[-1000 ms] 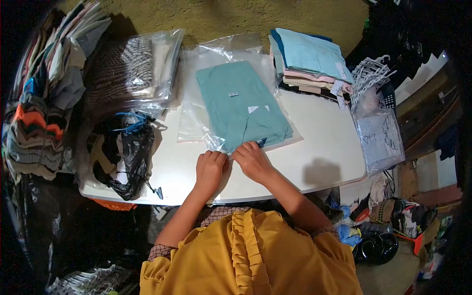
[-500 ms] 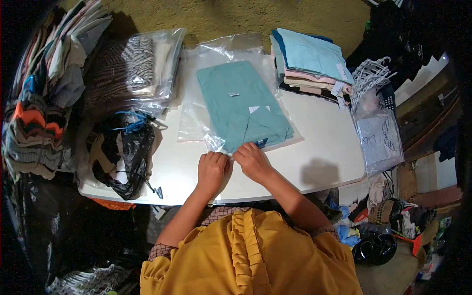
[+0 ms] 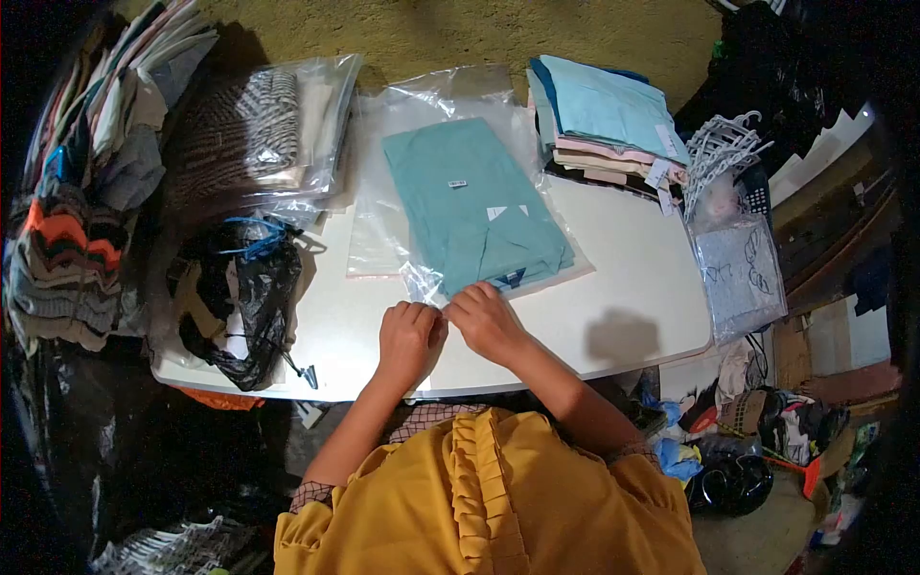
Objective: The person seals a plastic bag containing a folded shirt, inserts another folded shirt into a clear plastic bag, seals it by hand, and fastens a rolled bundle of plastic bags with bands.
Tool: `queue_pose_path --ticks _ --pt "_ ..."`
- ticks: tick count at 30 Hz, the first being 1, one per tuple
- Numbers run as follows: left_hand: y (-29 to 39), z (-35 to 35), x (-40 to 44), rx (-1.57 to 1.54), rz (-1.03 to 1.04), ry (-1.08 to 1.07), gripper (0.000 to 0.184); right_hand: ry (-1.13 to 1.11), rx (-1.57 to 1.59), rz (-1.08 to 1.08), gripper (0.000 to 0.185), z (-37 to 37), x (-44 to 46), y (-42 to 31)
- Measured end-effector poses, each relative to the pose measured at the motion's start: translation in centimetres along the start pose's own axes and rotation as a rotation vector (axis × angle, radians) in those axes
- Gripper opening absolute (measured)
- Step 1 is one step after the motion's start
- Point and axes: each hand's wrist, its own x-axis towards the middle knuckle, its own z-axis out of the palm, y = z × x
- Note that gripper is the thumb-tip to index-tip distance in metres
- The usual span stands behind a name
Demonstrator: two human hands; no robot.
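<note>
Teal garment (image 3: 470, 201) is folded flat in a clear plastic bag (image 3: 369, 259), mid-table, just beyond both hands. Near edge of the bag sits right at the fingertips. Left hand (image 3: 410, 331) is at the near-left corner, fingers curled narrow; right hand (image 3: 484, 321) is just beside it, fingers bent over the near edge. From here the fingertips hide the film, so can't tell if either is actually pinching it.

Other containers: clear bags back left hold a chunky striped knit (image 3: 240, 129). Crumpled black bag (image 3: 268, 297) in front of them, blue cord (image 3: 257, 240) at its top; contents unclear. Clear packet (image 3: 738, 273) at the right edge holds grey cloth with black line drawings.

Materials: film is glossy, wrinkled near the left hand. Garment is smooth, roughly rectangular, small white label (image 3: 457, 183) on it. Table (image 3: 623, 259) is white, smooth, rounded corner. Folded stack (image 3: 613, 110) back right, pale blue on top. Wall (image 3: 431, 34) is rough, yellowish.
</note>
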Motion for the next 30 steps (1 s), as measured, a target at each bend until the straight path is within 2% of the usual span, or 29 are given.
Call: queue_pose_path --ticks 9,30 --pt "-0.1 0.0 -0.2 0.001 0.026 -0.007 0.019 -0.026 -0.078 -0.006 0.005 0.5 0.1 -0.1" --pt "0.3 -1.1 -0.4 -0.089 0.029 0.054 0.012 -0.029 -0.138 0.022 0.006 -0.1 -1.3 0.5"
